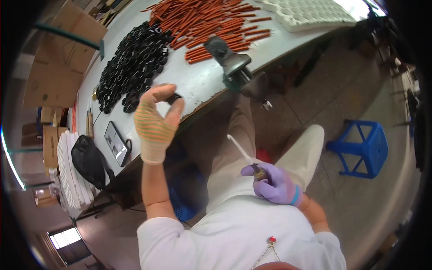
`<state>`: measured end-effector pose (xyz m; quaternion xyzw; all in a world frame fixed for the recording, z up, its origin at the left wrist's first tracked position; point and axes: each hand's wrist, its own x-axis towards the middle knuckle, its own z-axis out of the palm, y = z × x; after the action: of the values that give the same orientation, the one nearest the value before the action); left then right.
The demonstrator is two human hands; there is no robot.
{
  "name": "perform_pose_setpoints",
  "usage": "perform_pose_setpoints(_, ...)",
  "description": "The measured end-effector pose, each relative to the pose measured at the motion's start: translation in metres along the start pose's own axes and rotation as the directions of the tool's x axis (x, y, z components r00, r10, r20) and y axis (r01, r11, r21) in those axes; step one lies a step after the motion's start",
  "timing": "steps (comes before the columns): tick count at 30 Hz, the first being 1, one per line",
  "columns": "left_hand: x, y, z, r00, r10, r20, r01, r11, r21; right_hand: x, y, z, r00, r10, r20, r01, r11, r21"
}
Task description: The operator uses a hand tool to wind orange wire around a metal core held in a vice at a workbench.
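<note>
Pinching a small black ring (174, 96) between thumb and fingertips, the left hand (156, 121) in its striped knit glove was raised just off the near edge of the white worktable (198, 81). The right hand (275, 183), in a purple glove, was closed around the dark handle of a thin white rod (240, 150) that pointed up and to the left over the person's lap, well apart from the ring.

On the table, a loose heap of black rings (132, 67) lay just beyond the left hand, and a spread of orange-brown sticks (207, 20) lay farther back. A white moulded tray (306, 11) with rows of round cells sat at the far right corner; its visible cells looked bare, though the far part was washed out. A dark clamp-like fixture (231, 63) stood at the table's edge between the sticks and the person's knees. A phone (115, 145) lay near the table's left end, beside a black bag (87, 159). A blue plastic stool (362, 148) stood on the floor to the right.
</note>
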<state>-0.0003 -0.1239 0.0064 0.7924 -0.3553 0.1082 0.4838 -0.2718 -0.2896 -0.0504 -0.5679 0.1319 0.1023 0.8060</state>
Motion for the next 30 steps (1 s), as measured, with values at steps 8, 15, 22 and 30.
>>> perform_pose_setpoints(8, 0.047, 0.042, 0.083, 0.864, 0.492, 0.108, -0.485, 0.870, -0.088, 0.022, -0.017, -0.040, 0.926, 0.039, -0.375, 0.034, 0.982, 0.184)
perform_pose_setpoints(15, 0.052, 0.034, 0.067, 0.852, 0.437, 0.287, -0.401, 0.899, -0.179, 0.016, -0.011, -0.044, 0.947, 0.072, -0.313, -0.042, 0.994, 0.101)
perform_pose_setpoints(22, 0.050, 0.030, 0.074, 0.861, 0.459, 0.218, -0.424, 0.885, -0.192, 0.028, -0.014, -0.062, 0.934, -0.224, -0.280, 0.118, 0.929, -0.350)
perform_pose_setpoints(30, 0.054, 0.029, 0.074, 0.842, 0.476, 0.252, -0.438, 0.878, -0.194, 0.027, -0.018, -0.064, 0.868, -0.277, -0.412, 0.016, 0.846, -0.534)
